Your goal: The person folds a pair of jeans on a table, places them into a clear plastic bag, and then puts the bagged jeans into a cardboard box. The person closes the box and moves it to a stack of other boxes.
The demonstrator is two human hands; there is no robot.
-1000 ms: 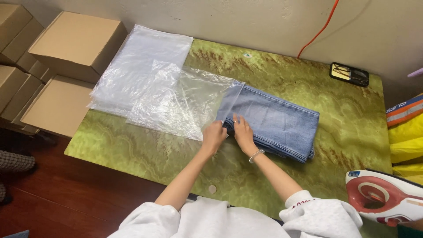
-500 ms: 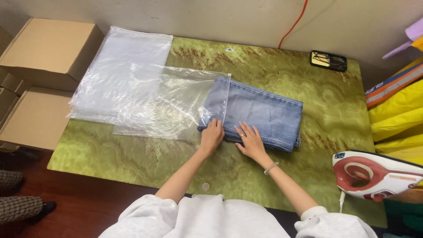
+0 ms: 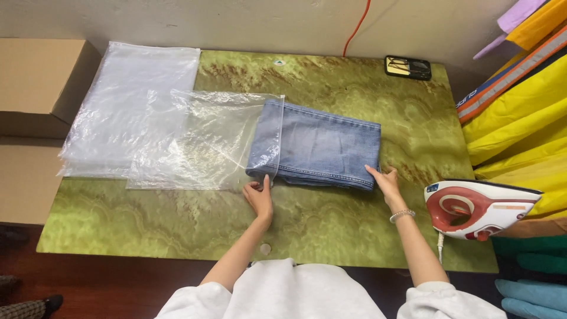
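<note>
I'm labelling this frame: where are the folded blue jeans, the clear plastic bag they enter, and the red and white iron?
Folded blue jeans [image 3: 328, 147], head view, middle of the top fold.
Clear plastic bag [image 3: 195, 142], head view, its flat empty part.
Red and white iron [image 3: 472, 210], head view, its red body.
</note>
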